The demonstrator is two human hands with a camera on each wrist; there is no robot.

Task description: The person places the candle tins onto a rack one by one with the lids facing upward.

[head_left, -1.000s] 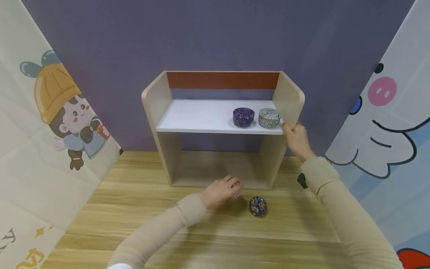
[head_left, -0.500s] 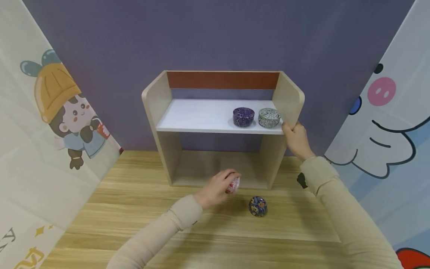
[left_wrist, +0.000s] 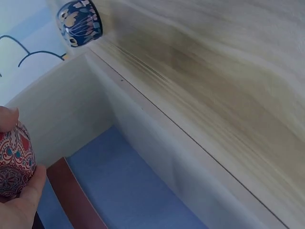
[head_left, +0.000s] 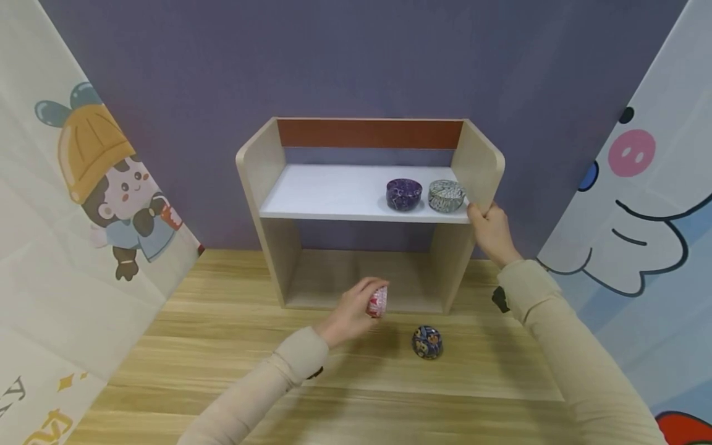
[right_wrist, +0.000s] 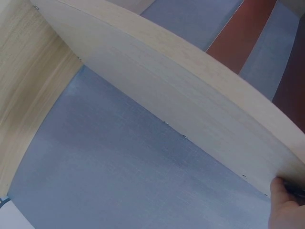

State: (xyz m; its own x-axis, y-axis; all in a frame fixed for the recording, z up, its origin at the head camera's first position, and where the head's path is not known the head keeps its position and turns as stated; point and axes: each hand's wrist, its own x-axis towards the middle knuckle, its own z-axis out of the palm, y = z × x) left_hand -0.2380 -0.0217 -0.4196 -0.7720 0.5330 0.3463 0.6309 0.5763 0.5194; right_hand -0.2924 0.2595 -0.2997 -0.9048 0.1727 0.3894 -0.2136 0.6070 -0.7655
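A small round tin (head_left: 377, 302) with a red and white pattern is held between the thumb and fingers of my left hand (head_left: 348, 314), lifted above the table in front of the shelf. The left wrist view shows the same tin (left_wrist: 15, 162) tilted in the grip. My right hand (head_left: 492, 232) grips the right side panel (head_left: 483, 167) of the small wooden shelf, at the height of its white board (head_left: 334, 191). On that board stand a purple tin (head_left: 403, 194) and a grey-green tin (head_left: 445, 196), side by side near the right panel.
A dark blue patterned tin (head_left: 427, 342) sits on the wooden table (head_left: 222, 346), right of my left hand. The shelf's lower compartment (head_left: 356, 272) opens toward me. A grey-blue wall stands behind, with printed cloths (head_left: 606, 210) at both sides.
My left hand has lifted the red and white tin from the table and drawn it slightly left, so more of the tin shows. My right hand stays on the side panel.
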